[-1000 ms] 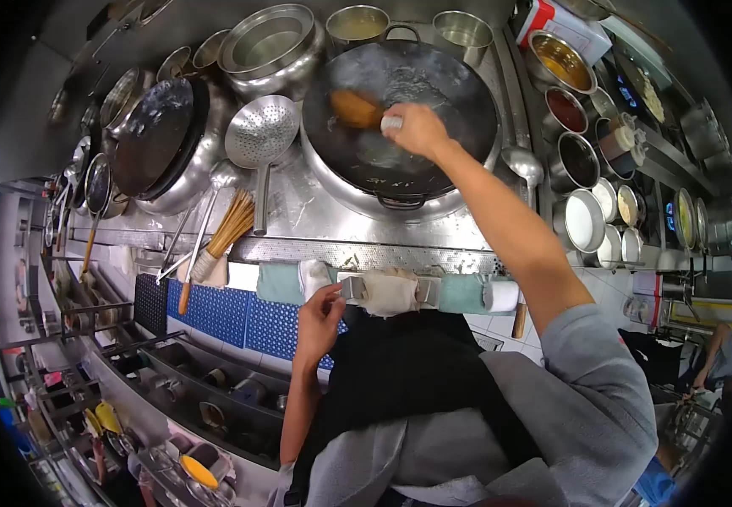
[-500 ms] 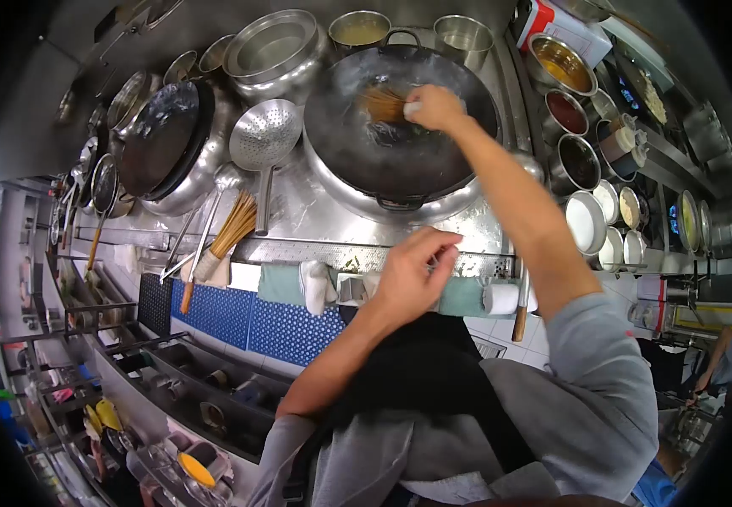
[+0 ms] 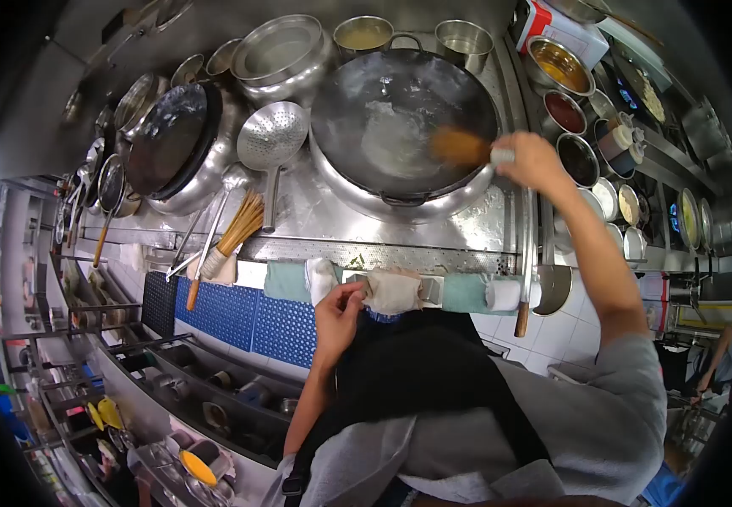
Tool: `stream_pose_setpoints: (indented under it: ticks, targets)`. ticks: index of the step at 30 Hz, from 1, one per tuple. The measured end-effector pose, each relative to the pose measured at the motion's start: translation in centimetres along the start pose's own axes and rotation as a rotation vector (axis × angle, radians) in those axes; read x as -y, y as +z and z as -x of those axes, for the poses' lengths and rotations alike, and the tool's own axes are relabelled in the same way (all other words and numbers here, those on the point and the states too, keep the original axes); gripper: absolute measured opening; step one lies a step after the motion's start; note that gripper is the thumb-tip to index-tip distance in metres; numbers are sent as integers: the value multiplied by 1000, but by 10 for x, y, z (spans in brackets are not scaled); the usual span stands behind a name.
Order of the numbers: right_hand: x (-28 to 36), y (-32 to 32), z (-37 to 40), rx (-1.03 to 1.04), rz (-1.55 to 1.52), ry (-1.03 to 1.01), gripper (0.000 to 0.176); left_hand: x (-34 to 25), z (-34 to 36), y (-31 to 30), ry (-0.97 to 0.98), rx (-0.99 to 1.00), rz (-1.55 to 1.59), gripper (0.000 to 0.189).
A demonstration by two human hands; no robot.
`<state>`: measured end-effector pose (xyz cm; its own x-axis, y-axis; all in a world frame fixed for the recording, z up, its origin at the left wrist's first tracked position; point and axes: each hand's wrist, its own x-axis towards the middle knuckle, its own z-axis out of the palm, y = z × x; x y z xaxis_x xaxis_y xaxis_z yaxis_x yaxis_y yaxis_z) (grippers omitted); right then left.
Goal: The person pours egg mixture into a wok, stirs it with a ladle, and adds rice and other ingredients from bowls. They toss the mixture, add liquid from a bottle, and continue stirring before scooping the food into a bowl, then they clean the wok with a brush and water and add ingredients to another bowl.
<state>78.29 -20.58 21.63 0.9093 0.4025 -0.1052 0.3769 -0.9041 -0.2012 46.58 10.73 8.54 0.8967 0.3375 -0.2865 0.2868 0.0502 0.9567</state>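
My right hand (image 3: 535, 160) grips a bamboo wok brush (image 3: 461, 147) by its white handle, with the bristles pressed on the right inner wall of the large wet wok (image 3: 383, 93). Foamy water lies in the wok's middle. My left hand (image 3: 338, 314) rests at the counter's front edge, fingers on a crumpled whitish cloth (image 3: 393, 291) that hangs over the rail.
A perforated skimmer (image 3: 271, 139) and a second bamboo brush (image 3: 232, 237) lie left of the wok, beside a dark covered wok (image 3: 167, 139). Sauce and seasoning bowls (image 3: 570, 110) line the right. A ladle (image 3: 552, 283) hangs off the edge. Shelves of dishes (image 3: 205, 397) stand below left.
My right hand swept the brush from the wok's far side to its right rim. My left hand dropped from above the counter edge back onto the cloth.
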Motion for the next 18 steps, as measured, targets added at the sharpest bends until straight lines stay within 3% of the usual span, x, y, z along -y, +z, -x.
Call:
stream_pose_setpoints:
  ticks: [1,3,7,9,11,13,15,18]
  targets:
    - [-23,14,-29,-175,68,-41,32,-2,0,-4,-7,-15,-20,19]
    - [-26,35,-98,-227,17,-20,34,-9,-9,-2,26,-16,-34,20]
    - [50,123,-210,-198,-333,-7,36,-28,-17,31,115,80,-58,22]
    - [108,118,-177,-216,-371,56,40,-44,-16,49,196,148,-85,22]
    - [123,119,-134,-142,-331,-48,43,-48,-19,58,181,237,-75,23]
    - [111,119,-93,-23,-395,-156,44,-48,-24,62,191,291,-105,23]
    - [92,78,-36,45,-384,-294,43,-53,-32,65,270,282,-134,22]
    - [41,11,9,116,-135,-235,40,-71,-49,67,322,254,-223,20]
